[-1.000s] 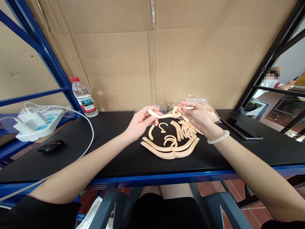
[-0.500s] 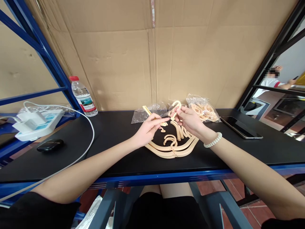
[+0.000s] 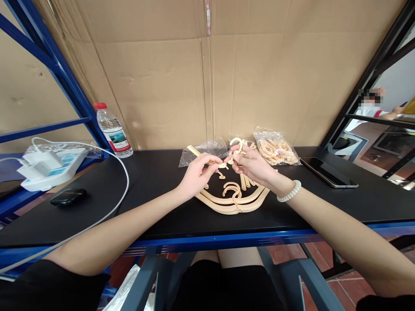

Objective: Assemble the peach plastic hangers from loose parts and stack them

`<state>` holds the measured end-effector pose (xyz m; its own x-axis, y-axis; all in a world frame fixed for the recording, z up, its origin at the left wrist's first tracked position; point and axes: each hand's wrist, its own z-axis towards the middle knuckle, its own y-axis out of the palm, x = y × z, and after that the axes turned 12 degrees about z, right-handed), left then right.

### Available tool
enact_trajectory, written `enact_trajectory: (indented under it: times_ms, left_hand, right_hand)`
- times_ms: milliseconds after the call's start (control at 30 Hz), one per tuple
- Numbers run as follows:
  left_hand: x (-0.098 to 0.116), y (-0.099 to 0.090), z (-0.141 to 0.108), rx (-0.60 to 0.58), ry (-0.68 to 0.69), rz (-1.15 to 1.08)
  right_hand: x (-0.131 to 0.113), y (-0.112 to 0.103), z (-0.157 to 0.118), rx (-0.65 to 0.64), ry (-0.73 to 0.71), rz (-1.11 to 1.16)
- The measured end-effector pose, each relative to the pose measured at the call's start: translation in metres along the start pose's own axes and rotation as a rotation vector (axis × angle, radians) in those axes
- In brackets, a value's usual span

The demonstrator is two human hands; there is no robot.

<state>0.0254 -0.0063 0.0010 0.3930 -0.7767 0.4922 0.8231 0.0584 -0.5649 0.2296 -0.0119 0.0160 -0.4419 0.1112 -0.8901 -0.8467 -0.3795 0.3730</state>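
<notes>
My left hand [image 3: 197,175] is closed on a beige hanger arm [image 3: 193,150], whose long end sticks out up and to the left. Between finger and thumb, my right hand [image 3: 251,163] pinches a curved beige hanger hook [image 3: 237,141]. The hook's lower end is close to the inner end of the hanger arm; whether they touch I cannot tell. Below the hands lie loose hooks [image 3: 231,186], and two long curved hanger pieces [image 3: 223,210] lie nearest me. Several straight arms [image 3: 245,181] are partly hidden under my right hand.
A clear bag of beige parts [image 3: 277,149] and a flat plastic bag [image 3: 207,149] lie at the back. A phone [image 3: 329,172] is at the right. Leftward are a bottle [image 3: 113,131], a mouse [image 3: 68,197], a power strip [image 3: 53,168] and a white cable [image 3: 127,181]. Another person [image 3: 371,108] is beyond the frame.
My right hand has moved slightly left with the hook. The hanger arm in my left hand has tilted flatter, its outer end shifting left.
</notes>
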Motion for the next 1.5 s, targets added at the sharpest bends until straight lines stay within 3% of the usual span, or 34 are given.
enact_trajectory:
  times_ms: [100,267,567,967,1167,1500]
  left_hand:
    - [0.002,0.0,-0.002,0.043,0.099,0.183]
    - [0.003,0.0,-0.003,0.11,0.324,0.42]
    - [-0.005,0.001,-0.003,0.181,0.343,0.478]
    - [-0.002,0.0,-0.003,0.118,0.458,0.474]
    - [0.0,-0.001,-0.005,0.102,0.464,0.478]
    - [0.005,-0.002,-0.005,0.097,0.534,0.469]
  right_hand:
    - [0.001,-0.002,0.001,-0.044,0.021,-0.013]
    - [-0.003,-0.004,0.0,-0.006,-0.012,-0.027]
    - [-0.003,-0.003,0.0,-0.074,0.076,-0.052]
    - [0.002,-0.011,0.0,-0.146,0.297,0.019]
    - [0.0,-0.01,-0.002,-0.205,0.325,0.033]
    - [0.003,-0.003,-0.004,-0.197,0.377,0.092]
